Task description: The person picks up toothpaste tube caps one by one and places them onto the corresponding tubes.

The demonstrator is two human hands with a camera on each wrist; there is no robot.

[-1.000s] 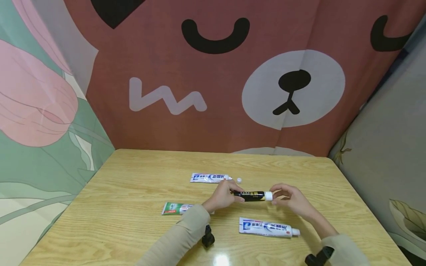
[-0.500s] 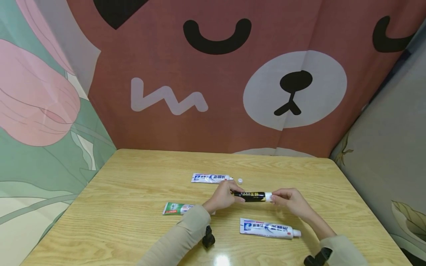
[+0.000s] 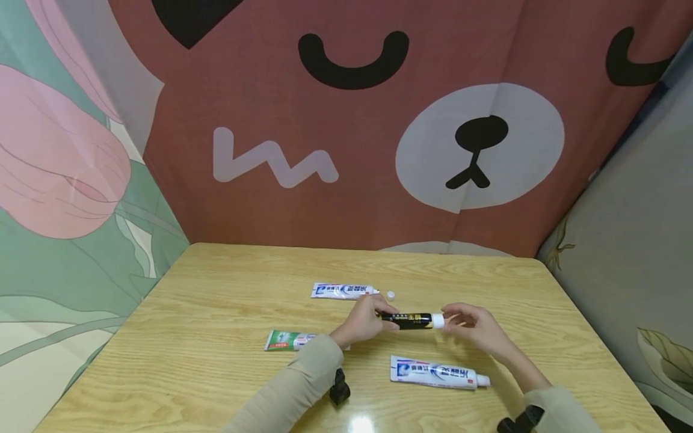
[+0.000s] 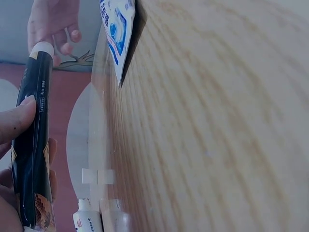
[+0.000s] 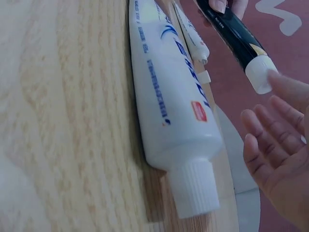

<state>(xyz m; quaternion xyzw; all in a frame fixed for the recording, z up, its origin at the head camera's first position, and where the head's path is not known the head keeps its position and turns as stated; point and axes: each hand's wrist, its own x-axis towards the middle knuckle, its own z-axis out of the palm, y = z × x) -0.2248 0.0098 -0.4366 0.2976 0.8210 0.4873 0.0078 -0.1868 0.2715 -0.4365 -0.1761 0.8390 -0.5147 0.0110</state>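
Note:
My left hand [image 3: 364,319] grips a black toothpaste tube [image 3: 414,320], thumb on one side and fingers on the other, holding it above the table. Its white cap [image 3: 438,320] is on and points right. Right at that cap is my right hand [image 3: 473,325]; in the right wrist view its fingers [image 5: 270,130] are spread apart, with a fingertip overlapping the cap's edge. Below the held tube lies a white-and-blue toothpaste tube [image 3: 433,373], capped. Part of a green-and-white toothpaste tube [image 3: 289,340] is hidden by my left forearm.
Farther back on the wooden table [image 3: 216,282] lies another white-and-blue toothpaste tube [image 3: 343,291], uncapped, with a small loose white cap [image 3: 390,295] beside its nozzle. A cartoon-printed cloth [image 3: 260,210] hangs behind the table.
Half a second ago my right fingers pinched the cap; now they have loosened and spread around its end. My left hand and the black tube have stayed almost still.

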